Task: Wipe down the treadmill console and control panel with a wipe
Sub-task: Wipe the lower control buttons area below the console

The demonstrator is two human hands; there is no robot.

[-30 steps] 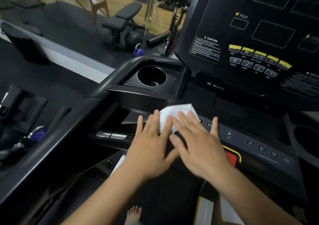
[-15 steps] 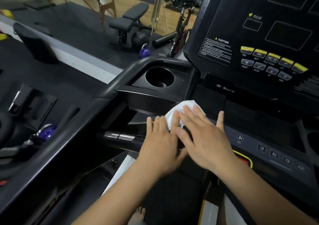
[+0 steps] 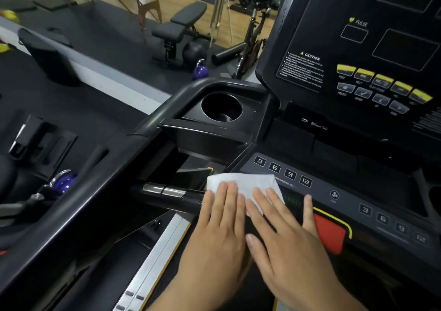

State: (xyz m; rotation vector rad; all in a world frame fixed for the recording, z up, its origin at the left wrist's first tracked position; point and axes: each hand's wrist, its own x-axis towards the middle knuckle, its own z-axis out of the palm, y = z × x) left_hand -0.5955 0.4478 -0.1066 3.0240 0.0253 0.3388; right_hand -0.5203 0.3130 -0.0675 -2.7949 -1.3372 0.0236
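A white wipe (image 3: 245,183) lies flat on the left end of the treadmill's grey control panel (image 3: 346,198), just below the left row of 3, 6, 9, 12 keys. My left hand (image 3: 219,234) presses on the wipe's left part with straight fingers. Beside it, my right hand (image 3: 284,239) presses the wipe's right part, fingers spread flat, its thumb next to the red stop button (image 3: 330,235). Above rises the dark console (image 3: 358,48) with its yellow and grey keys and blank display windows.
A round cup holder (image 3: 220,106) sits left of the console, with the black handrail (image 3: 71,203) running down to the left. A chrome pulse grip (image 3: 164,190) lies left of the wipe. Weight bench, kettlebells and other gym gear stand on the floor beyond.
Both hands have slid the wipe down the panel toward me, off the left key row, which is now uncovered. The view has shifted, so the console appears further right.
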